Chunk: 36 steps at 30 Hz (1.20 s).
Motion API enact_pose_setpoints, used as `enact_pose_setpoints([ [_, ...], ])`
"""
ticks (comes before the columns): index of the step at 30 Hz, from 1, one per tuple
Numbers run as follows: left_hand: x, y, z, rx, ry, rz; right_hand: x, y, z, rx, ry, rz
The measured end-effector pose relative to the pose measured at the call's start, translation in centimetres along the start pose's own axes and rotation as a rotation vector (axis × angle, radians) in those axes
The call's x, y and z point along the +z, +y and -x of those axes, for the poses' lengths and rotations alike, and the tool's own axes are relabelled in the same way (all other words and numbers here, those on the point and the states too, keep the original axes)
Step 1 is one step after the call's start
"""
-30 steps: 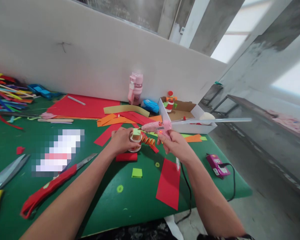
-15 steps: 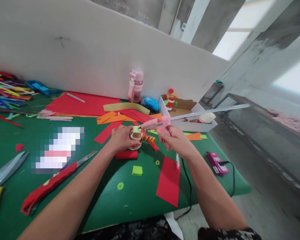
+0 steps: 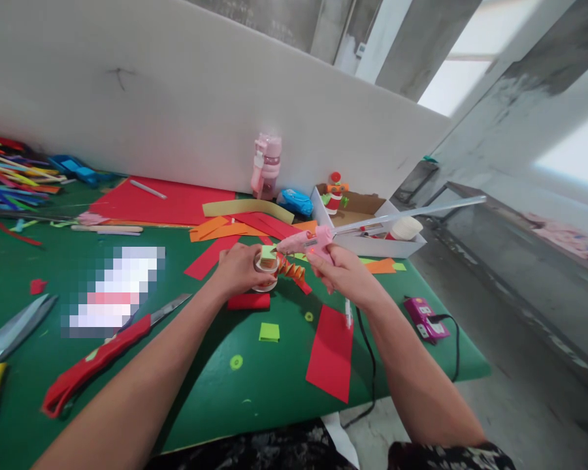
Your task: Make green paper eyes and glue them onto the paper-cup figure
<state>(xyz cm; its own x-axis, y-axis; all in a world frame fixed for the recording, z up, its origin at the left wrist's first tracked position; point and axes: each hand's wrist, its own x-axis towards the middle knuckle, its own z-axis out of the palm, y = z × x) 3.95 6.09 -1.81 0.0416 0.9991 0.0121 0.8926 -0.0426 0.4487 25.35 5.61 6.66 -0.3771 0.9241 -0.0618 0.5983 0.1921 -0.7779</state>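
- One gluing step seems in hand on our green surface (image 3: 200, 391); the next move, we judge, calls for a steady cup and careful nozzle aim.
- Our right hand (image 3: 340, 271), at three o'clock of the cup, is curled around the handle of the glue gun.
- Our left hand (image 3: 240, 267), at nine o'clock, is bent around the cup's side, thumb and fingers gripping.
- Pink glue gun (image 3: 318, 243): two o'clock from the cup.
- White-rimmed cup (image 3: 266, 286): near mid-view.
- Pale-green folded paper (image 3: 268, 252): atop the cup; nozzle contact unclear.
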Motion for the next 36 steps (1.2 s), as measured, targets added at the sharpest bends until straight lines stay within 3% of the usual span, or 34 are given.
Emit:
enact_pose_setpoints([
  [20, -0.04, 0.10, 0.13, -0.001, 0.011, 0.010, -0.18, -0.27, -0.06, 0.027, 0.000, 0.061],
  [36, 0.20, -0.03, 0.14, 0.007, 0.027, 0.015, 0.07, 0.22, -0.33, -0.046, -0.014, 0.080],
])
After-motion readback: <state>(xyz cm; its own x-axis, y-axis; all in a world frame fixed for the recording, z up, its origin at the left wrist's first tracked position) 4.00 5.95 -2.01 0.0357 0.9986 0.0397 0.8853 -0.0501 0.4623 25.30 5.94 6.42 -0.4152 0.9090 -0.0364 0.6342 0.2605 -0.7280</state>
